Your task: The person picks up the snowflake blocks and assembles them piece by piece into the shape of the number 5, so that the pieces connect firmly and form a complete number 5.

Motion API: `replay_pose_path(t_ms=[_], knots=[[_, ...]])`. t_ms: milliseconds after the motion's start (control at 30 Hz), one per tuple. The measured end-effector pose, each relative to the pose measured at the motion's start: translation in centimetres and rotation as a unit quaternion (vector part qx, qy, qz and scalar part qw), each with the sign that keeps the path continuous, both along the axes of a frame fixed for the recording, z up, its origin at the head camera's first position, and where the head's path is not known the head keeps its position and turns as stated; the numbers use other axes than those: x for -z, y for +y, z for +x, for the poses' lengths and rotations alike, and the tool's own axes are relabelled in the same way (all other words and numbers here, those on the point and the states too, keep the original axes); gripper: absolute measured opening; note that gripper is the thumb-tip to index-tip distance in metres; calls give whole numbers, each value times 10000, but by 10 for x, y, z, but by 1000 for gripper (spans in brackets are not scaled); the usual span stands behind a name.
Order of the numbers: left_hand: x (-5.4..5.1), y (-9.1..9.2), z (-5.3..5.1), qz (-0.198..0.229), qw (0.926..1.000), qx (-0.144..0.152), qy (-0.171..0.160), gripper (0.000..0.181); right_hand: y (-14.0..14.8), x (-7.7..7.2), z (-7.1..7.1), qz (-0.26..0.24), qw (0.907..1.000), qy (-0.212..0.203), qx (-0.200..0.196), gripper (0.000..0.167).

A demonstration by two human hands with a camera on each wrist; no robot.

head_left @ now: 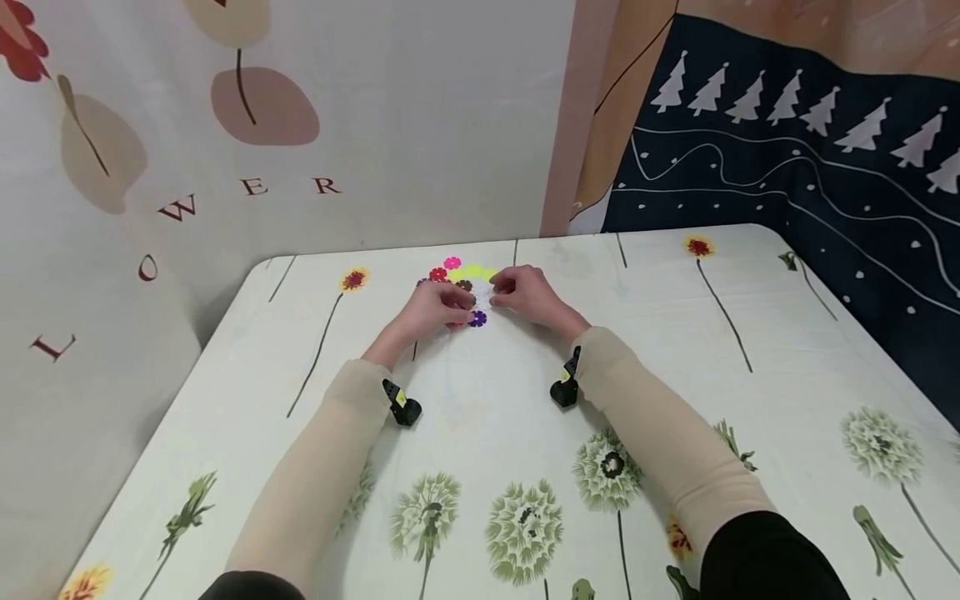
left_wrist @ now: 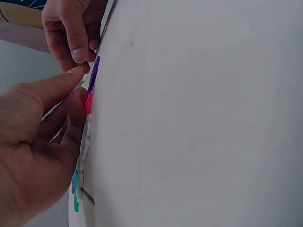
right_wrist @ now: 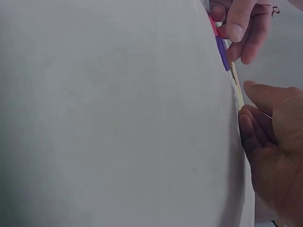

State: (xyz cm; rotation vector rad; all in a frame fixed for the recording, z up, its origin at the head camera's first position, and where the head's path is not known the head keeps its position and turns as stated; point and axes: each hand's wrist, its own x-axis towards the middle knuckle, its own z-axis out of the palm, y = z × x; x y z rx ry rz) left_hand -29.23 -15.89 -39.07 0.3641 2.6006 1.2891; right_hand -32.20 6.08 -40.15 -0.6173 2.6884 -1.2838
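Observation:
Small flower-shaped plastic discs lie bunched at the far middle of the table, between my two hands. A purple disc sits just off the left thumb, with a red disc bordering it. My left hand rests over the near left of the bunch, fingertips touching discs, a gap showing between thumb and forefinger. On the other side, my right hand has its fingertips beside white discs and yellow discs. Its thumb and fingers are apart, and no disc shows between them. Both palms hide some discs.
A pink disc and another red disc lie at the back of the bunch. The flower-printed tablecloth ends at a far edge close behind, against a printed curtain. A dark tree-patterned cloth hangs at the right.

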Motion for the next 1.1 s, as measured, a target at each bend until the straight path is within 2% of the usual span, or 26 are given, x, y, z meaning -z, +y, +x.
replay_pose_path(t_ms=[167, 667, 967, 1100], knots=[[-3, 3, 0, -174, 9997, 130, 76, 33, -5, 1, -1, -1, 10000, -56, 72, 34], [-1, 5, -2, -168, 9998, 68, 61, 34, -14, 5, -1, 101, 9998, 43, 135, 30], [-1, 5, -3, -220, 9997, 36, -90, 30, -13, 4, -2, 85, 9996, -166, 216, 30], [-1, 6, -2, -279, 9996, 57, -54, 27, -12, 4, -2, 31, 9996, -192, 194, 30]])
